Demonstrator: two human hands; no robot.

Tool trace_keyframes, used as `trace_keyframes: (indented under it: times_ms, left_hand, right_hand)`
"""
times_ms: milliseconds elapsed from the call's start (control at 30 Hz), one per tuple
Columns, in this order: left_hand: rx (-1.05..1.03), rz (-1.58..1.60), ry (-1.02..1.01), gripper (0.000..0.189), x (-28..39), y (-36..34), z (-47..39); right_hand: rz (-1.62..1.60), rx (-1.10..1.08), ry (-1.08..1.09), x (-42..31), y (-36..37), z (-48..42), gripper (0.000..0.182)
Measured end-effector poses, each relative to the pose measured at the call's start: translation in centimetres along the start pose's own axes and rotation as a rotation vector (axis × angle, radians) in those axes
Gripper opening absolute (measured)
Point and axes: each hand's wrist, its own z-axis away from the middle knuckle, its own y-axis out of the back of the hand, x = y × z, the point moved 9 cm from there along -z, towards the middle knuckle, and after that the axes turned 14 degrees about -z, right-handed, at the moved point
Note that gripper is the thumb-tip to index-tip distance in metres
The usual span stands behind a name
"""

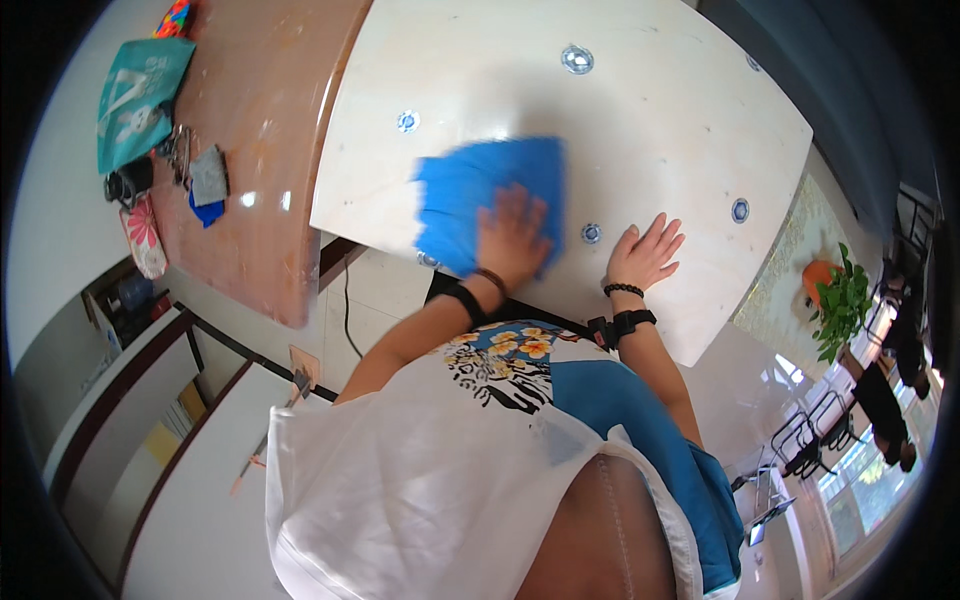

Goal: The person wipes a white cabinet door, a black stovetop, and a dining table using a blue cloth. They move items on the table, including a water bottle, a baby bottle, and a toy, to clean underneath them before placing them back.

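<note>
My left hand [514, 232] presses palm down on a bright blue cloth [469, 176], fingers spread over its lower right part. Both the hand and the cloth are blurred. Under the cloth is a glossy white tabletop [675, 127] set with round blue-and-white decorations [591, 233]. To the right of the cloth, my right hand [645, 255] rests flat on the same top with its fingers apart, holding nothing. Dark bands circle both wrists, and the right one also carries a beaded bracelet [624, 289].
On the brown tabletop [247, 97] at left sit a teal bag [142, 105], a grey cloth [208, 176] and a floral pouch [142, 236]. A black cable [346, 307] hangs below. At right are a potted plant [840, 300], chairs [810, 431] and people [881, 409].
</note>
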Motion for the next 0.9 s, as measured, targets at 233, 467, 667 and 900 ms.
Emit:
trace_keyframes:
  times_ms: [233, 467, 667, 900]
  left_hand:
    - [0.098, 0.255, -0.424, 0.058, 4.7, -0.5, 4.3]
    - [0.342, 0.023, 0.313, 0.050, -16.4, 3.5, 1.6]
    - [0.477, 0.182, 0.522, 0.026, -28.6, 5.0, 1.6]
    - [0.651, 0.393, 0.712, 0.029, -46.8, 9.4, 13.1]
  right_hand:
    - [-0.004, 0.025, 0.021, 0.5, -0.1, 0.1, 0.055]
    - [0.012, 0.022, -0.033, -0.2, 0.3, 0.5, 0.055]
    - [0.132, 0.041, -0.015, 0.7, -0.6, 0.1, 0.054]
    - [0.204, -0.087, -0.157, 2.9, -1.5, -0.5, 0.057]
